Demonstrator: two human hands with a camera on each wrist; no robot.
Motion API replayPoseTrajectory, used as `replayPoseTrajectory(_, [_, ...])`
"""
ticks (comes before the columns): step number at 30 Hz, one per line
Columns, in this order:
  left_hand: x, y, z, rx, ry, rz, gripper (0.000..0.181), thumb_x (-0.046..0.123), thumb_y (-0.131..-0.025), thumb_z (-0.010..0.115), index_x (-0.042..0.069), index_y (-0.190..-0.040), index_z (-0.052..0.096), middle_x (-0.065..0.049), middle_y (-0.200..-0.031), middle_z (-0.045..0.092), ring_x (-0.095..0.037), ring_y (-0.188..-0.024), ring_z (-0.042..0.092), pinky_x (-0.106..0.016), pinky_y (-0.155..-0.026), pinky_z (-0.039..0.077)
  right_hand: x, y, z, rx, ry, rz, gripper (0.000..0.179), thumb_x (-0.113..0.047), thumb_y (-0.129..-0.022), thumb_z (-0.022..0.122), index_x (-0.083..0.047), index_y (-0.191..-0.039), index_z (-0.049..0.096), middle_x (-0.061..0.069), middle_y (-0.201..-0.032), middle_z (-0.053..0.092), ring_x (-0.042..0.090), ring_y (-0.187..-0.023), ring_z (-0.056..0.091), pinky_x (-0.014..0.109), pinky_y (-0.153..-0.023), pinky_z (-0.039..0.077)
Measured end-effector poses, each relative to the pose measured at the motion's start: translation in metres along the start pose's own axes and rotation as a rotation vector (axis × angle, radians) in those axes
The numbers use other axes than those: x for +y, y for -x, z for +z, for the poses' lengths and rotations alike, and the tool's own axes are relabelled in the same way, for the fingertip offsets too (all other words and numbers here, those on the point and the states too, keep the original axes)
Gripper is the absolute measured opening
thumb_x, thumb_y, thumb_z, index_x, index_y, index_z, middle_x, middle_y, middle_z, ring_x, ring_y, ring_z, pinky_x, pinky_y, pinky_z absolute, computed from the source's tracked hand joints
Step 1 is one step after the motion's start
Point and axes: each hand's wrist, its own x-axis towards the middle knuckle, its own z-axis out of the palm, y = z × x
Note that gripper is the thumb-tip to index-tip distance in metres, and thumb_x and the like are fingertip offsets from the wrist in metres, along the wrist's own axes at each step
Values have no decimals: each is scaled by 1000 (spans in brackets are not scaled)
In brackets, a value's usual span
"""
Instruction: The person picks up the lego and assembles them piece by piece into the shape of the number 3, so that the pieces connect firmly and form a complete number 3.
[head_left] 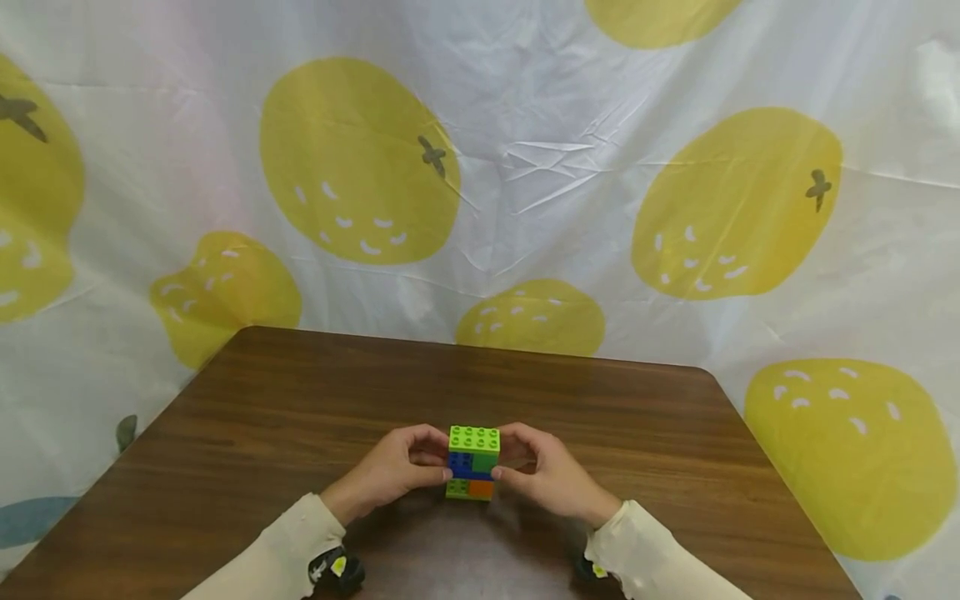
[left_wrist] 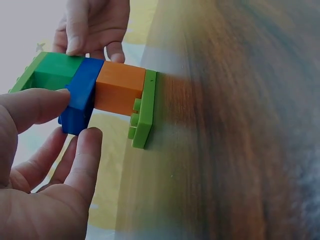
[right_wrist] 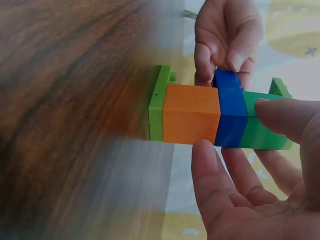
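Note:
A stack of toy building bricks stands upright on the table between both hands. Its lower lime plate (left_wrist: 146, 112) carries an orange brick (right_wrist: 191, 114), with a blue brick (left_wrist: 82, 97) above that. Over the blue layer sits a green brick (right_wrist: 262, 125), capped by a studded lime plate (head_left: 474, 439). My left hand (head_left: 390, 462) pinches the blue brick from the left, thumb on the near side and fingers behind. From the opposite side my right hand (head_left: 551, 475) grips the stack, its thumb on the green brick. The stack partly hides the far fingers in the head view.
The brown wooden table (head_left: 300, 392) has rounded far corners. Behind it hangs a pale curtain (head_left: 525, 167) printed with yellow fruit. Dark wrist straps (head_left: 336, 571) show under the cream sleeves (head_left: 277, 550).

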Motion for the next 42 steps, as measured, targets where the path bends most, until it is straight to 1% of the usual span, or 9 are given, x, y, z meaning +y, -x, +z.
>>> replayPoseTrajectory(4, [1,2,0,1,8,-8,41,10,-91,83,-1,-126,65,-17,-124,71,-23,-107,73,-34,-91,62,2,0,1,-10,-1,24,41,-15,-98,76,-8,-135,63,15,-123,74,29,-113,72,35,-91,62])
replayPoseTrajectory(7, [1,3,0,2,6,-8,41,10,-91,83,-1,-126,65,-17,-125,71,-23,-107,73,-35,-91,62,3,0,2,-12,3,40,39,-15,-97,77,-10,-134,64,13,-123,75,27,-112,73,33,-92,61])
replayPoseTrajectory(12, [2,3,1,12,6,-5,42,12,-91,83,0,-127,65,-17,-125,71,-23,-107,72,-36,-91,62,3,1,3,3,6,37,39,-15,-98,76,-11,-135,64,10,-123,75,24,-111,73,31,-91,60])
replayPoseTrajectory(17, [-1,1,2,26,5,7,42,14,-93,81,-1,-128,64,-17,-125,71,-23,-107,72,-36,-92,61,2,1,3,19,8,23,41,-15,-98,76,-8,-136,62,13,-123,75,24,-109,73,29,-90,61])
replayPoseTrajectory(22, [-1,-1,2,44,-2,10,41,19,-96,79,0,-129,64,-17,-126,70,-24,-108,72,-36,-95,61,2,-1,3,33,-30,47,46,-16,-100,74,-4,-141,56,17,-122,73,24,-106,74,27,-88,61])
replayPoseTrajectory(25, [-1,-1,3,49,-10,8,41,23,-98,77,1,-130,64,-16,-128,70,-25,-111,71,-37,-96,61,3,-1,2,41,-65,73,53,-16,-101,73,-3,-147,49,18,-120,74,26,-100,76,29,-84,63])
replayPoseTrajectory(31, [-3,-1,7,48,-11,-4,45,24,-99,76,1,-135,60,-16,-129,69,-25,-112,71,-38,-97,60,8,3,4,50,-118,107,62,-18,-102,72,-7,-154,41,19,-112,76,30,-87,77,38,-76,66])
replayPoseTrajectory(36, [-2,0,9,49,11,-14,54,23,-99,76,3,-143,54,-17,-125,70,-25,-108,72,-39,-98,60,9,4,5,57,-139,114,61,-17,-103,71,-7,-154,40,21,-110,76,28,-83,78,38,-73,66])
replayPoseTrajectory(42, [0,-2,9,48,21,-18,59,21,-99,75,3,-149,49,-18,-124,70,-28,-108,73,-40,-98,60,6,2,5,58,-145,122,60,-15,-103,70,-4,-154,41,23,-108,76,33,-83,78,39,-72,66])
